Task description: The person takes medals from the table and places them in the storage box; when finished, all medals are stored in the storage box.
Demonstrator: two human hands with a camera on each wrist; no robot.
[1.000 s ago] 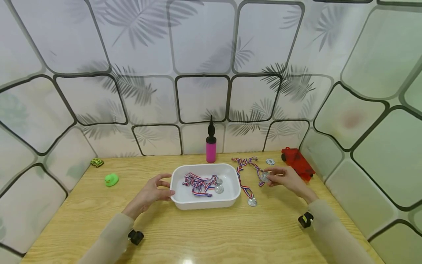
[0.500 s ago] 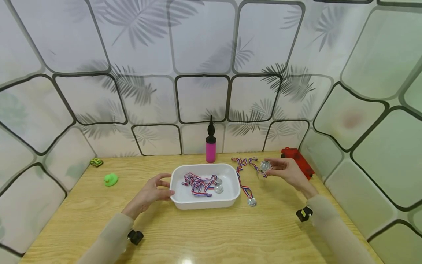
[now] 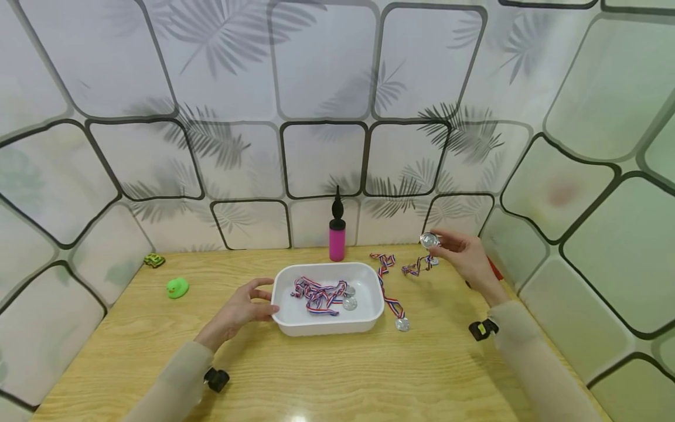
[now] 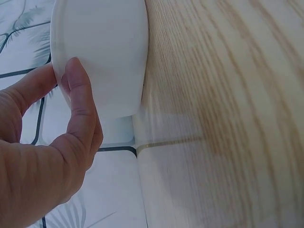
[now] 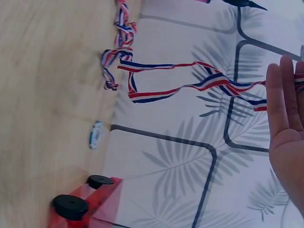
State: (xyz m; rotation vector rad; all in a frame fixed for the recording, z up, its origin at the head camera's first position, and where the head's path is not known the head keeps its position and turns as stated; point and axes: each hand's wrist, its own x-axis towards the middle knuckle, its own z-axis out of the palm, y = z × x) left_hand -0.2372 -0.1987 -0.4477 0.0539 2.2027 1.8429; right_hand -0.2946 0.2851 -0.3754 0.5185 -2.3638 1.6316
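My left hand (image 3: pixel 245 303) grips the left end of a white plastic tub (image 3: pixel 327 329), thumb and fingers at its rim; its outer wall (image 4: pixel 107 61) fills the top of the left wrist view. Inside the tub lie silver medals (image 3: pixel 349 303) on tangled red, white and blue ribbons (image 3: pixel 316 287). Raised at the back right, my right hand (image 3: pixel 466 255) pinches another silver medal (image 3: pixel 429 240). That medal's ribbon (image 5: pixel 209 83) hangs down from the fingers, its lower end bunched near the tabletop. One more medal (image 3: pixel 402 324) lies by the tub's right side, its ribbon (image 3: pixel 394 306) stretching back.
A pink and black hand pump (image 3: pixel 337 241) stands behind the tub. Back right are a small round disc (image 5: pixel 95 135) and a red toy car (image 5: pixel 85 204), mostly covered by my right hand in the head view. A green rubber duck (image 3: pixel 177 287) and a small yellow-green toy (image 3: pixel 154 259) sit left.
My right hand has lifted the medal up and back from the table, and its ribbon now trails below it. The left hand and the tub have stayed in place.
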